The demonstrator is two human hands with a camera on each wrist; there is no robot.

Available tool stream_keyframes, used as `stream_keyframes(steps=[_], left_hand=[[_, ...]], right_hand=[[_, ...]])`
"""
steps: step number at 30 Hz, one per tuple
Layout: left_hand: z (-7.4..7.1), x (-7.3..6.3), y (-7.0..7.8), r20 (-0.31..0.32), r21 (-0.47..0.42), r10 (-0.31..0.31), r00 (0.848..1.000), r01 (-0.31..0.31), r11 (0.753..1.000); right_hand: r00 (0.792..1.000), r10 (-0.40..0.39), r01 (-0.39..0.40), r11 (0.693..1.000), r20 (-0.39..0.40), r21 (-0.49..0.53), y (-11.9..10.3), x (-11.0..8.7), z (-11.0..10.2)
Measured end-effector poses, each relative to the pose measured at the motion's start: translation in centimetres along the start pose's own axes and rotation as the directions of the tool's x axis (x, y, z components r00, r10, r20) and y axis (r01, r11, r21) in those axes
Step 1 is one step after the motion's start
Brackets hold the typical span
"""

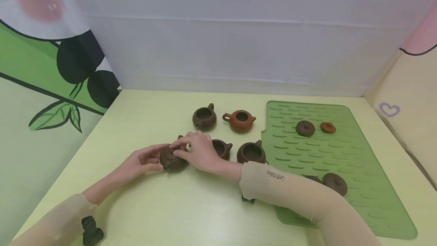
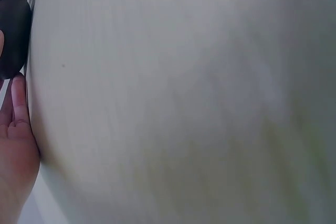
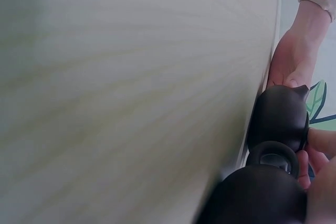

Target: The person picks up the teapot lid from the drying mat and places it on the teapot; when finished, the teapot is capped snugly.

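At nine o'clock from an open dark-brown clay pot [image 1: 227, 154], a round dark-brown clay teapot [image 1: 172, 164] was cupped by the left hand [image 1: 137, 162], its round brown lid [image 1: 169, 153] pinched by the right hand [image 1: 201, 152] and seemingly best kept level while the teapot was steadied.

- From my remote seat I made out one piece of lettering [image 1: 275, 175], small and dark, on the beige right sleeve [image 1: 290, 189], not far from its cuff.
- I read it in the head view as "Let'sSlim"; the strokes were tiny and soft, so I trusted "Let's" more than the letters after it.
- I saw the word run slantwise, dropping toward the right of that view.
- As a sign, I also picked out a heart [image 1: 389, 109], outlined in pale purple on the cream wall [image 1: 414, 82] at the right.
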State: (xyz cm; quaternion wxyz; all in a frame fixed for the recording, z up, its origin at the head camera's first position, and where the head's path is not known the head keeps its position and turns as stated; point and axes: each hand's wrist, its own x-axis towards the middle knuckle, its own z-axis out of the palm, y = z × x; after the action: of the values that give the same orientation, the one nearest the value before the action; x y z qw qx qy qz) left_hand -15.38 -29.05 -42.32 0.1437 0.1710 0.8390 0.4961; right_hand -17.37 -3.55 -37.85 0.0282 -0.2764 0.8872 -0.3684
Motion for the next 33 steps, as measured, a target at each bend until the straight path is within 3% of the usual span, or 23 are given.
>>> stream_keyframes(steps=[13, 17, 20, 23, 29, 33], left_hand=[[0.1, 0.3, 0.0, 0.006, -0.015, 0.005, 1.0, -0.005, 1.0], [0.1, 0.3, 0.0, 0.005, -0.008, 0.0, 1.0, 0.0, 1.0], [0.1, 0.2, -0.1, -0.002, 0.005, -0.008, 1.0, 0.008, 1.0], [0.2, 0.3, -0.1, -0.004, 0.005, -0.01, 1.0, 0.01, 1.0], [0.1, 0.4, 0.0, 0.001, -0.017, -0.012, 1.0, 0.012, 1.0], [-0.1, 0.3, 0.2, 0.019, -0.025, -0.047, 0.999, 0.047, 0.999]], right_hand=[[0.999, 0.002, -0.002, 1.0, 0.033, 0.002, 0.0, 0.2, -0.4], [0.99, -0.026, 0.025, 1.0, 0.139, 0.012, 0.2, 0.7, -1.2], [0.967, -0.075, 0.072, 0.997, 0.245, 0.022, 0.6, 1.1, -2.3], [0.948, -0.121, 0.116, 0.993, 0.295, 0.033, 0.9, 1.1, -3.5], [0.952, -0.173, 0.178, 0.984, 0.252, 0.003, 1.5, 0.2, -6.2], [0.972, -0.135, 0.138, 0.99, 0.194, -0.001, 1.9, -0.9, -7.7]])
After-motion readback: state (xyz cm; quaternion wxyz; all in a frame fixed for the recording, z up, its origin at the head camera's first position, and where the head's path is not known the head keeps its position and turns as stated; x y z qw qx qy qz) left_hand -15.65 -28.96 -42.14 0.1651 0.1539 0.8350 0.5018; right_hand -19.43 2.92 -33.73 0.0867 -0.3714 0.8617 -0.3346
